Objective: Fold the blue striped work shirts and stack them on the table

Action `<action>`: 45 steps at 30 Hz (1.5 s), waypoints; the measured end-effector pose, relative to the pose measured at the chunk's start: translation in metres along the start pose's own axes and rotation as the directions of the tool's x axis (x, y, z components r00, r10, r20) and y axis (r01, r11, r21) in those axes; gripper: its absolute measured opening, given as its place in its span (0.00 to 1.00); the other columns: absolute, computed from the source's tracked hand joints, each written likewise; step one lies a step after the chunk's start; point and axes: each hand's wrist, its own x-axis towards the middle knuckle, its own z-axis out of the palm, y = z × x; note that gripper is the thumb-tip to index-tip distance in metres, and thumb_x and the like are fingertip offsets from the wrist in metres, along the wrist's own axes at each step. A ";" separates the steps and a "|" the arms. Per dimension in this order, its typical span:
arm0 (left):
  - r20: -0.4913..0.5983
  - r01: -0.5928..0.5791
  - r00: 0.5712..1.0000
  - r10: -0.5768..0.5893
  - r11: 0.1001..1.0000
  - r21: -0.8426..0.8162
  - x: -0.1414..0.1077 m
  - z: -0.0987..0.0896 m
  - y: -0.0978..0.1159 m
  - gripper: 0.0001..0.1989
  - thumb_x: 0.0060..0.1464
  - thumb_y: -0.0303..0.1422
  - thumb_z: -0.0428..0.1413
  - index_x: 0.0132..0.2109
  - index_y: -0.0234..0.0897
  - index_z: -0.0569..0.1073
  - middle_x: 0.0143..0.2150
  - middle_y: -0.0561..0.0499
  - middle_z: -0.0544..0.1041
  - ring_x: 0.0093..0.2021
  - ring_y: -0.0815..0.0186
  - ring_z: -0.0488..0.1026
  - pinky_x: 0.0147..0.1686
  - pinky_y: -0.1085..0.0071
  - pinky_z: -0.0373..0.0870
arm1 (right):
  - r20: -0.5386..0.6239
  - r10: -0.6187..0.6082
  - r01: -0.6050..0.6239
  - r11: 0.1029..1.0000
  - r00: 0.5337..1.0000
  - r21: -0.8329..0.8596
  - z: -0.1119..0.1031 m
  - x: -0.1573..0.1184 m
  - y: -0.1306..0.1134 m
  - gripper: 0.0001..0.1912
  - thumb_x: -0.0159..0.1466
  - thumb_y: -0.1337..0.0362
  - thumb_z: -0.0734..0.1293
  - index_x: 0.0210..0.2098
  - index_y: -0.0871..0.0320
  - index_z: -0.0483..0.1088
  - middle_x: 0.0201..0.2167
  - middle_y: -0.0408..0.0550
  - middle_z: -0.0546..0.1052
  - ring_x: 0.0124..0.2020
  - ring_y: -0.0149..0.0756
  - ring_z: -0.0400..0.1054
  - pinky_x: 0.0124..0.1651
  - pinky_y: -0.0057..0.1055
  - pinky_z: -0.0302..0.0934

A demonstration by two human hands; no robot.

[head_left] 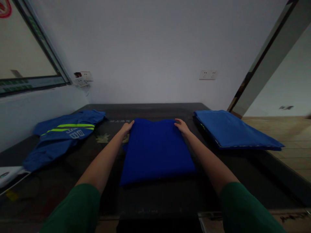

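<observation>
Left fingers (132, 123), right fingers (179, 122): nearly closed | apparently pinching blue cloth (156, 149) | black table (157, 200) beneath

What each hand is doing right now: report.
Left hand: at the far left corner of the middle blue cloth; grip unclear.
Right hand: at that cloth's far right corner; grip unclear.

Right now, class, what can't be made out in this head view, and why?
Head view throughout.
Underside of the middle blue cloth: hidden beneath its upper surface.
Whether the left hand and right hand pinch it or merely touch: too small and dim.
Pale lettering on the table: small and blurred.
White object: cut off by the left edge.
Red sign: cut off by the top-left corner.
</observation>
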 end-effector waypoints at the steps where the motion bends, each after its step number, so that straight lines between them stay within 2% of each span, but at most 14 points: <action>1: 0.008 0.007 1.000 -0.007 1.000 -0.018 0.002 0.002 0.003 0.19 0.59 0.43 0.50 0.37 0.28 0.74 0.29 0.40 0.78 0.29 0.60 0.76 0.27 0.69 0.71 | -0.006 0.017 -0.017 1.000 1.000 0.020 0.001 0.004 -0.001 0.22 0.61 0.66 0.64 0.55 0.61 0.67 0.34 0.50 0.77 0.32 0.35 0.72 0.40 0.36 0.68; 5: 0.016 -0.033 0.999 0.034 0.997 -0.064 0.006 0.002 0.016 0.14 0.58 0.38 0.53 0.41 0.28 0.74 0.31 0.41 0.79 0.31 0.62 0.77 0.32 0.69 0.73 | -0.007 0.024 -0.023 0.995 1.000 0.095 0.001 0.016 -0.011 0.21 0.57 0.69 0.65 0.51 0.60 0.70 0.30 0.48 0.77 0.27 0.34 0.71 0.35 0.34 0.68; 8: -0.040 -0.122 0.992 0.120 0.992 -0.045 0.012 -0.006 0.022 0.15 0.61 0.35 0.48 0.50 0.31 0.72 0.39 0.43 0.80 0.37 0.64 0.77 0.36 0.72 0.73 | -0.044 -0.068 0.074 0.986 0.997 0.150 -0.005 0.027 -0.019 0.22 0.56 0.69 0.65 0.51 0.58 0.70 0.38 0.48 0.77 0.35 0.35 0.72 0.40 0.32 0.67; 12: -0.112 -0.161 0.978 0.174 0.980 0.115 0.021 -0.011 0.018 0.15 0.61 0.33 0.47 0.52 0.32 0.70 0.46 0.41 0.77 0.46 0.60 0.75 0.44 0.69 0.70 | -0.084 -0.243 0.241 0.970 0.967 -0.034 -0.005 0.034 -0.016 0.21 0.56 0.70 0.62 0.49 0.57 0.73 0.42 0.48 0.77 0.41 0.37 0.70 0.47 0.35 0.64; 17: -0.092 -0.115 0.983 0.157 0.927 0.357 0.019 0.003 -0.002 0.11 0.55 0.31 0.55 0.45 0.33 0.73 0.47 0.33 0.75 0.54 0.45 0.70 0.53 0.54 0.63 | -0.011 -0.180 0.174 0.961 0.984 -0.215 0.018 0.018 0.007 0.20 0.54 0.76 0.61 0.42 0.58 0.76 0.39 0.50 0.76 0.41 0.38 0.69 0.50 0.37 0.62; 22: -0.070 -0.094 0.980 0.185 0.744 0.661 0.007 0.007 -0.002 0.20 0.61 0.38 0.48 0.57 0.34 0.66 0.48 0.31 0.74 0.51 0.44 0.71 0.48 0.51 0.65 | 0.002 -0.165 0.157 0.933 0.986 -0.324 0.026 0.009 0.010 0.23 0.57 0.78 0.58 0.47 0.58 0.75 0.43 0.54 0.71 0.43 0.39 0.68 0.52 0.37 0.61; 26: -0.069 -0.193 0.923 0.378 0.613 0.766 -0.006 0.007 0.011 0.27 0.59 0.34 0.50 0.64 0.36 0.58 0.58 0.32 0.66 0.58 0.44 0.63 0.56 0.49 0.57 | -0.004 -0.194 0.176 0.895 0.981 -0.410 0.021 0.005 -0.007 0.24 0.57 0.78 0.59 0.49 0.56 0.74 0.52 0.58 0.66 0.52 0.47 0.63 0.54 0.44 0.59; 29: 0.059 -0.385 0.859 0.509 0.565 0.730 -0.016 0.020 0.023 0.24 0.59 0.34 0.49 0.63 0.42 0.62 0.64 0.39 0.60 0.64 0.47 0.55 0.61 0.49 0.47 | 0.048 -0.313 0.297 0.830 0.949 -0.472 0.026 0.004 -0.026 0.22 0.60 0.73 0.61 0.53 0.54 0.71 0.60 0.57 0.61 0.60 0.54 0.54 0.58 0.50 0.55; 31: 0.193 -0.493 0.842 0.504 0.574 0.654 -0.022 0.035 0.027 0.21 0.62 0.38 0.46 0.61 0.46 0.65 0.67 0.44 0.58 0.66 0.49 0.52 0.63 0.47 0.43 | 0.145 -0.349 0.375 0.804 0.926 -0.461 0.034 0.003 -0.035 0.21 0.63 0.67 0.63 0.55 0.51 0.69 0.62 0.54 0.61 0.62 0.54 0.51 0.60 0.52 0.52; 34: 0.326 -0.524 0.851 0.412 0.610 0.595 -0.029 0.054 0.023 0.23 0.63 0.44 0.43 0.63 0.51 0.62 0.70 0.49 0.52 0.69 0.49 0.46 0.62 0.42 0.39 | 0.290 -0.285 0.395 0.789 0.914 -0.470 0.046 -0.001 -0.034 0.22 0.64 0.59 0.65 0.57 0.50 0.67 0.62 0.53 0.63 0.64 0.54 0.51 0.62 0.55 0.47; 37: 0.368 -0.524 0.852 0.373 0.619 0.585 -0.031 0.058 0.010 0.25 0.64 0.45 0.40 0.66 0.52 0.57 0.71 0.50 0.48 0.70 0.52 0.43 0.64 0.45 0.38 | 0.346 -0.251 0.404 0.764 0.904 -0.503 0.047 -0.007 -0.020 0.22 0.66 0.56 0.62 0.60 0.47 0.64 0.63 0.51 0.62 0.65 0.50 0.50 0.64 0.56 0.42; 40: 0.299 -0.477 0.878 0.373 0.648 0.593 -0.025 0.046 -0.001 0.26 0.63 0.45 0.43 0.66 0.48 0.57 0.71 0.47 0.48 0.70 0.53 0.44 0.64 0.48 0.40 | 0.311 -0.305 0.427 0.758 0.900 -0.492 0.039 -0.010 -0.008 0.22 0.67 0.57 0.60 0.60 0.50 0.62 0.64 0.52 0.61 0.66 0.47 0.48 0.65 0.54 0.41; 43: 0.026 -0.272 0.947 0.321 0.752 0.601 -0.009 0.026 -0.007 0.31 0.59 0.45 0.49 0.66 0.39 0.58 0.69 0.38 0.50 0.68 0.47 0.47 0.63 0.50 0.47 | 0.172 -0.353 0.393 0.808 0.919 -0.440 0.031 -0.004 -0.005 0.22 0.65 0.61 0.62 0.58 0.57 0.65 0.61 0.58 0.63 0.65 0.47 0.51 0.64 0.48 0.47; 45: -0.147 -0.080 0.973 0.179 0.857 0.510 0.005 0.014 -0.008 0.32 0.55 0.45 0.53 0.62 0.32 0.62 0.65 0.31 0.58 0.65 0.42 0.53 0.59 0.49 0.53 | 0.024 -0.276 0.267 0.896 0.961 -0.355 0.026 0.006 -0.005 0.22 0.62 0.64 0.64 0.56 0.59 0.66 0.57 0.60 0.67 0.61 0.48 0.56 0.62 0.45 0.51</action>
